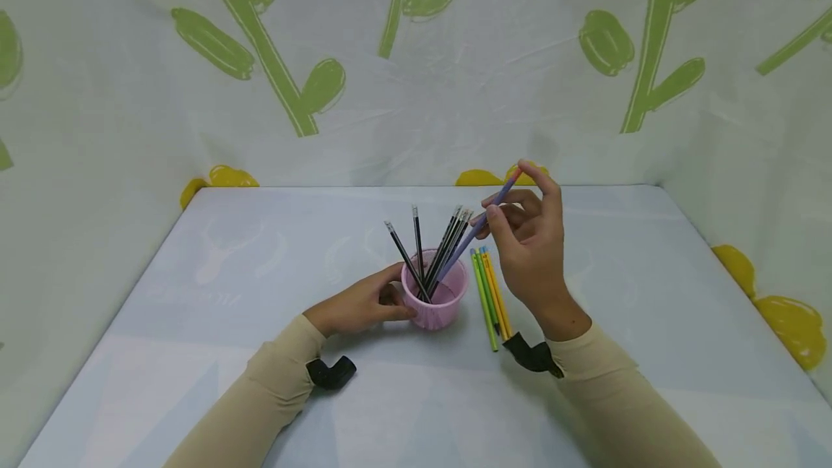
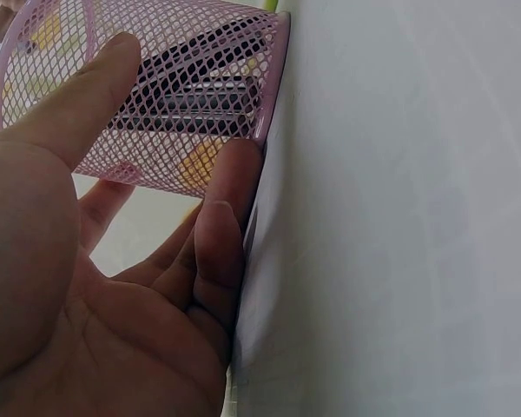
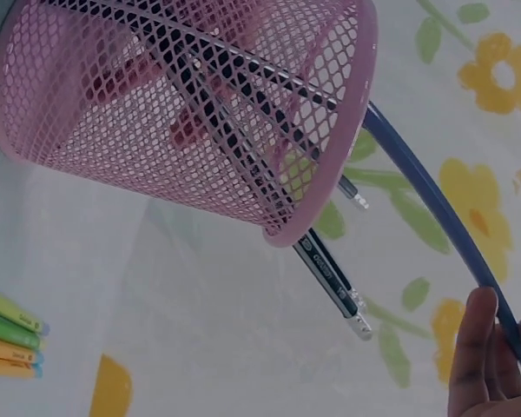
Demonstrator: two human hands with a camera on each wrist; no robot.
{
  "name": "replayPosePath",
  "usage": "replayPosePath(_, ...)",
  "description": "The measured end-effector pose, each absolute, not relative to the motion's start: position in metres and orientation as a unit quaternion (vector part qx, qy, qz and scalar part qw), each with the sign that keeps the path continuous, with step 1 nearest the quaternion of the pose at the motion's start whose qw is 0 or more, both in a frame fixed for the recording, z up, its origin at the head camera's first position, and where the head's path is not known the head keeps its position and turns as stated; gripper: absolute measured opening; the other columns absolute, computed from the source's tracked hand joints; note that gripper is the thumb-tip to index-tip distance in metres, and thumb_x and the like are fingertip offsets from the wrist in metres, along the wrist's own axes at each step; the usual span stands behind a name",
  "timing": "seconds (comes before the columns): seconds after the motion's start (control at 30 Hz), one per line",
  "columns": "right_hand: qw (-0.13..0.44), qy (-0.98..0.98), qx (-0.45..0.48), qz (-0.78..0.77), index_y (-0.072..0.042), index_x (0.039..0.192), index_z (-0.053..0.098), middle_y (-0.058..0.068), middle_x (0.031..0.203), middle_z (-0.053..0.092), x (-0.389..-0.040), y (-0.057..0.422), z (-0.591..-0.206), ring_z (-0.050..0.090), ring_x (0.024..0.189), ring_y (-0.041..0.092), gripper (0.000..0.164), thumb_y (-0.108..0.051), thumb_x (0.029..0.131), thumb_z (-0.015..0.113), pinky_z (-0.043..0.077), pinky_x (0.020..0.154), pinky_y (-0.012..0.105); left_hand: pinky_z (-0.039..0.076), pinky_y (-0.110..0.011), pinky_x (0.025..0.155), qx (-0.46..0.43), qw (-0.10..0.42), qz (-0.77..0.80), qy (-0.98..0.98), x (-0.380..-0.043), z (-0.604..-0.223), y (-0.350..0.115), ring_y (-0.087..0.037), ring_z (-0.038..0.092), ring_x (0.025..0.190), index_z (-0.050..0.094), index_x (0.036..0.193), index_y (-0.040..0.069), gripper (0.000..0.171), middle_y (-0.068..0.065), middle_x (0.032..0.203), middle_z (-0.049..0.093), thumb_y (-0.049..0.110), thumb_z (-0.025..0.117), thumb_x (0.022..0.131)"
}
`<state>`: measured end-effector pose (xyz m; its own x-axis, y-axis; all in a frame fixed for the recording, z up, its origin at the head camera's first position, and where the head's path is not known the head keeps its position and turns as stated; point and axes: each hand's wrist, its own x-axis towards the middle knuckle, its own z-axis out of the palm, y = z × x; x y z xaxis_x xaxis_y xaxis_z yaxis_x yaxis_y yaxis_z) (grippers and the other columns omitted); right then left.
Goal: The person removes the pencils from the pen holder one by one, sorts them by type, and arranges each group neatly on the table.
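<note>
A pink mesh pencil cup stands on the table with several black pencils leaning inside, their white ends up. My left hand holds the cup's left side; the left wrist view shows its thumb and fingers around the mesh. Above the cup on the right, my right hand pinches a blue-purple pencil with a reddish upper end. That pencil slants down, its lower end inside the cup's rim; the right wrist view shows it curved.
To the right of the cup, several green pencils and yellow-orange pencils lie side by side on the pale table. Black pieces are at both wrists. Behind the table hangs a white backdrop with green plants.
</note>
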<state>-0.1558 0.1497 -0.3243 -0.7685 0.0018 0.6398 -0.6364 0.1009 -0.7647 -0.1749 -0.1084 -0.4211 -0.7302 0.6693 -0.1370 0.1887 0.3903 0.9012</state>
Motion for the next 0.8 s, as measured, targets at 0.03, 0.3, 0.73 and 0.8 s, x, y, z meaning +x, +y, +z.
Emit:
replayPosePath(0.03,0.256,-0.69,0.222,0.639,-0.009,0.15,0.03,0.007,0.102,0.062,-0.156,0.151,-0.323,0.071,0.076,0.014,0.06,0.005,0.097,0.056,0.059,0.071,0.024,0.054,-0.031,0.076,0.27,0.249,0.483,0.795,-0.175,-0.421,-0.108,-0.017,0.063,0.096,0.033,0.153,0.03,0.074,-0.003,0.115,0.063,0.027,0.074,0.091)
replayPosePath(0.3,0.265,-0.681,0.19,0.656,-0.014,0.151,0.033,0.007,0.103,0.062,-0.154,0.167,-0.314,0.073,0.075,0.013,0.061,0.001,0.098,0.058,0.059,0.069,0.024,0.053,-0.03,0.078,0.274,0.243,0.484,0.795,-0.177,-0.423,-0.106,-0.017,0.063,0.096,0.035,0.151,0.026,0.072,-0.003,0.113,0.064,0.025,0.075,0.091)
replayPosePath(0.73,0.219,-0.712,0.14,0.652,-0.019,0.153,0.033,0.005,0.101,0.059,-0.156,0.188,-0.327,0.072,0.07,0.011,0.058,-0.004,0.101,0.054,0.059,0.065,0.023,0.054,-0.033,0.075,0.269,0.247,0.485,0.794,-0.174,-0.422,-0.108,-0.018,0.062,0.095,0.036,0.151,0.026,0.071,-0.004,0.113,0.063,0.026,0.074,0.091)
replayPosePath(0.8,0.202,-0.728,0.129,0.642,-0.022,0.154,0.032,0.004,0.101,0.058,-0.159,0.188,-0.33,0.072,0.068,0.011,0.058,-0.006,0.102,0.054,0.059,0.063,0.024,0.054,-0.033,0.075,0.269,0.246,0.487,0.794,-0.174,-0.422,-0.109,-0.018,0.063,0.095,0.036,0.151,0.027,0.071,-0.004,0.113,0.064,0.026,0.074,0.091)
